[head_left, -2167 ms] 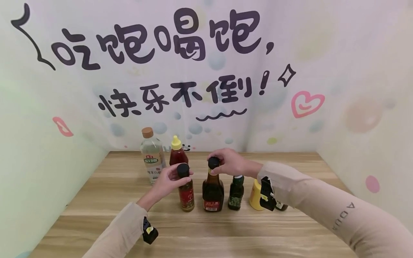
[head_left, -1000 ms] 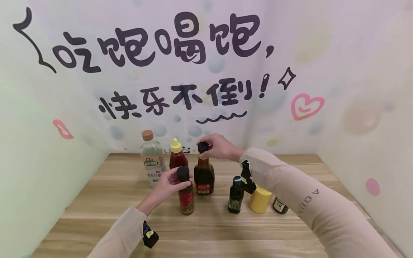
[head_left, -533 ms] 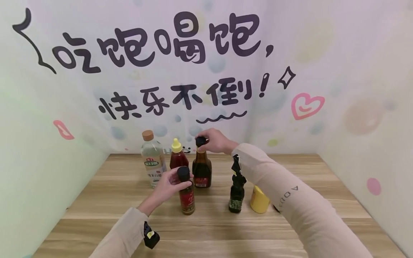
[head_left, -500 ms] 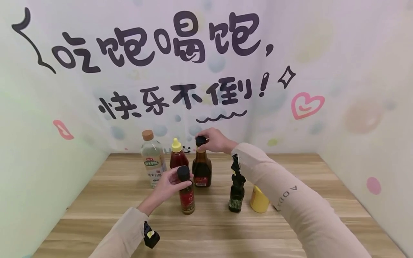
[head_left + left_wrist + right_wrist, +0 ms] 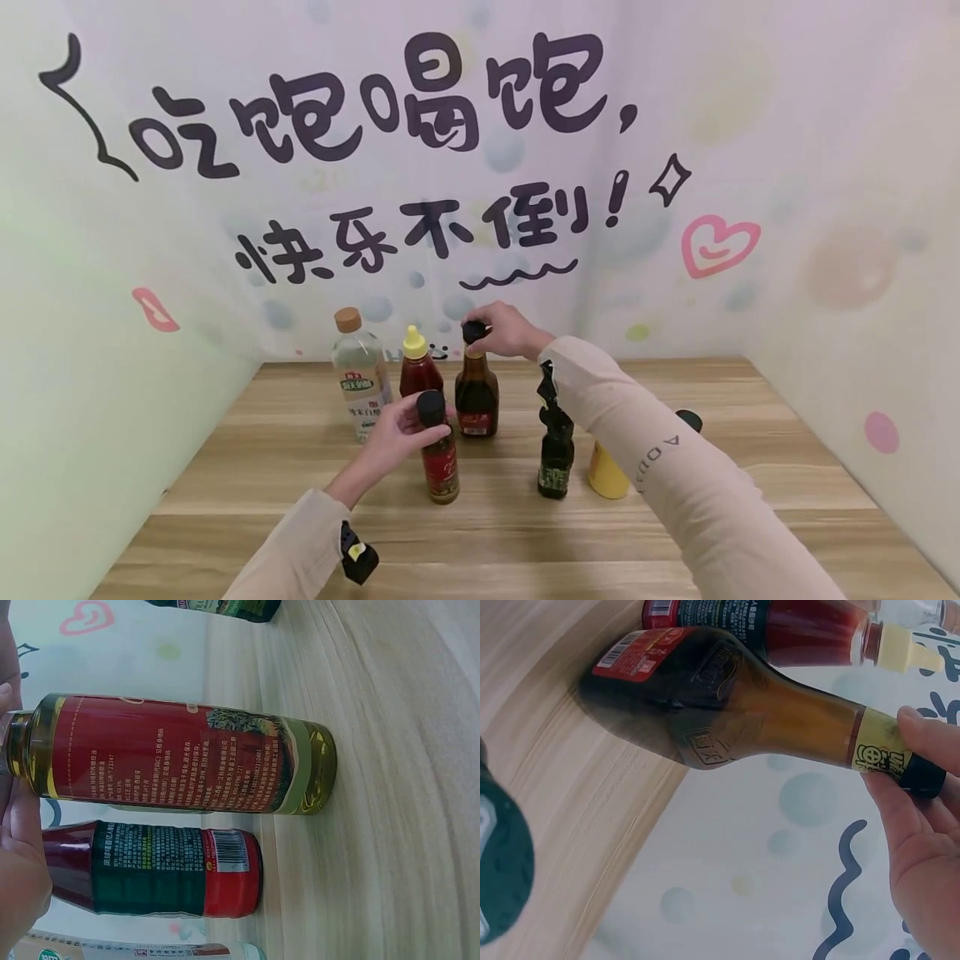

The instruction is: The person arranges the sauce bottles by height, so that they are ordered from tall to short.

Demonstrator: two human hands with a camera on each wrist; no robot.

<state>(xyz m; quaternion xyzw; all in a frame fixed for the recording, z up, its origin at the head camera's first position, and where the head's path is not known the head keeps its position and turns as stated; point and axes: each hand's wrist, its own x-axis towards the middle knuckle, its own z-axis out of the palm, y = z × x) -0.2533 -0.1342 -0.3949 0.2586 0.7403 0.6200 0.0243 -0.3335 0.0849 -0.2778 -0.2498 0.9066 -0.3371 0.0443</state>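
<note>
My left hand (image 5: 393, 437) holds an oil bottle (image 5: 441, 471) by its neck, just below the black cap. The bottle stands upright near the middle of the table; its red label and golden oil show in the left wrist view. Farther back, my right hand (image 5: 506, 329) grips a dark brown sauce bottle (image 5: 477, 400) at its black cap and yellow neck band. That bottle is upright, right beside a red squeeze bottle (image 5: 422, 375) with a yellow nozzle. In the right wrist view the fingers and thumb pinch its cap end.
A clear vinegar bottle (image 5: 360, 375) with a brown cap stands at the back left. Under my right forearm are a dark green bottle (image 5: 555, 479) and a yellow container (image 5: 609, 475), partly hidden. A dark cap (image 5: 688, 419) shows past the sleeve. A printed curtain (image 5: 660, 317) closes off the back.
My right hand has moved the dark sauce bottle from the front row back and slightly left, beside the squeeze bottle. My left hand has stayed on the oil bottle.
</note>
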